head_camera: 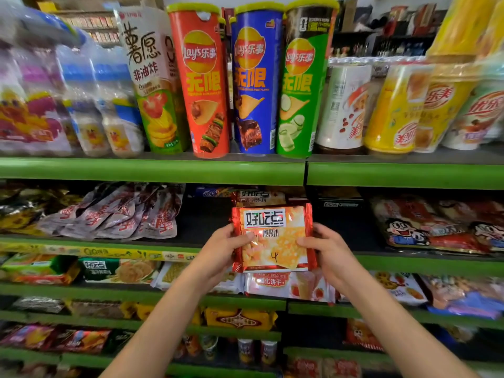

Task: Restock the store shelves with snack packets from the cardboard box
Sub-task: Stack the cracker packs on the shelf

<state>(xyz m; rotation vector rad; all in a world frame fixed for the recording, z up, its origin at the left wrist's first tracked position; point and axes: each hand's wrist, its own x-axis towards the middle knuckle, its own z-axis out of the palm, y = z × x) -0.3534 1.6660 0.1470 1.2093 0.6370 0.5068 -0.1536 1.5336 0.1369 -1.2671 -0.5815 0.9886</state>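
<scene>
I hold an orange-red biscuit packet (272, 236) upright in front of the second shelf (191, 246), a "4" written near its lower edge. My left hand (226, 249) grips its left side with the thumb across the front. My right hand (324, 246) grips its right side the same way. Behind it, a matching packet (261, 197) lies further back on that shelf. The dark gap on the shelf stretches left and right of the packet. The cardboard box is out of view.
Tall Lay's chip tubes (207, 85) and drink cups (395, 110) stand on the top shelf (152, 170). Grey-red pouches (117, 214) lie left of the gap, cartoon-printed packs (436, 225) right. Lower shelves (109, 293) hold biscuit packs and small tubs.
</scene>
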